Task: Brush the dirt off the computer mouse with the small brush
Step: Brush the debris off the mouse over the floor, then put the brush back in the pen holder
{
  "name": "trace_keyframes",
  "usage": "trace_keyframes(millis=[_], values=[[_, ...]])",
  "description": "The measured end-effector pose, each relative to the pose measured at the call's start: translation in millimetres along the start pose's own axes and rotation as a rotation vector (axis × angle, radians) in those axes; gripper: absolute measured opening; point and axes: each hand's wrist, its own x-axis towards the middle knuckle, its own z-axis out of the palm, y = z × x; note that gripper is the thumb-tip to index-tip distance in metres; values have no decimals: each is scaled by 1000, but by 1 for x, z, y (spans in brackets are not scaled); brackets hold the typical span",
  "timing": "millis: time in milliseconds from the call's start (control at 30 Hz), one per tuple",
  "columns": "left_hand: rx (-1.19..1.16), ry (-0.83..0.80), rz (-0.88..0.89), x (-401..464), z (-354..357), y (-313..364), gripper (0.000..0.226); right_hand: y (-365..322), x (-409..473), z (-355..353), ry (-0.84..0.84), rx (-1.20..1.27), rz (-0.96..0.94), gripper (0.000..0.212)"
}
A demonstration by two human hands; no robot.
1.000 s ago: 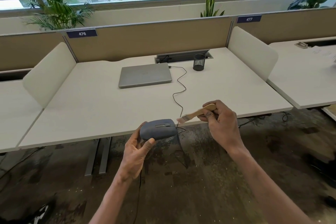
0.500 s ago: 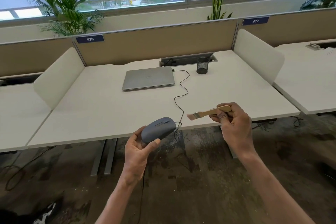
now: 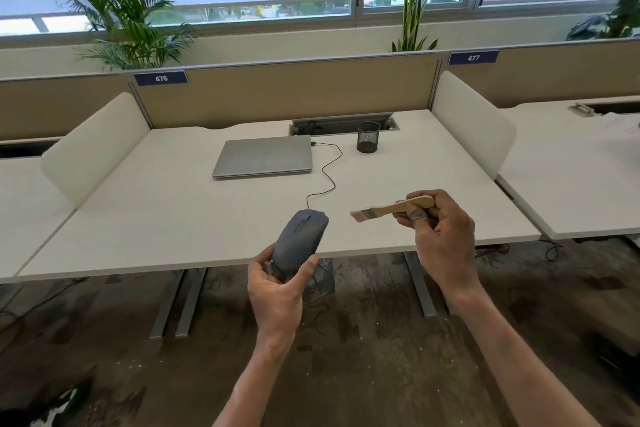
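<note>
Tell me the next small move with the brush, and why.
Probably swing the small brush left until its bristles meet the computer mouse. The right hand holds it clear of the mouse, which the left hand holds tilted up.

Single head-worn wide-angle view, looking forward and down, both forearms close below, counter point(image 3: 173, 218) edge near, windows far behind
</note>
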Motion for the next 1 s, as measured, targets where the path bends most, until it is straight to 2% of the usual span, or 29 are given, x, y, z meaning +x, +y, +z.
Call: trace_keyframes(millis=[67, 233, 467, 1000], values=[[21, 24, 21, 5, 19, 1, 65, 3, 11, -5, 10, 16, -4, 15], [35, 27, 2, 28, 63, -1, 79, 14, 38, -8, 31, 20, -4, 14], [30, 19, -6, 77, 113, -26, 80, 39, 90, 5, 63, -48, -9, 15], [129, 49, -20, 206, 190, -99, 70, 127, 243, 64, 81, -232, -30, 7]])
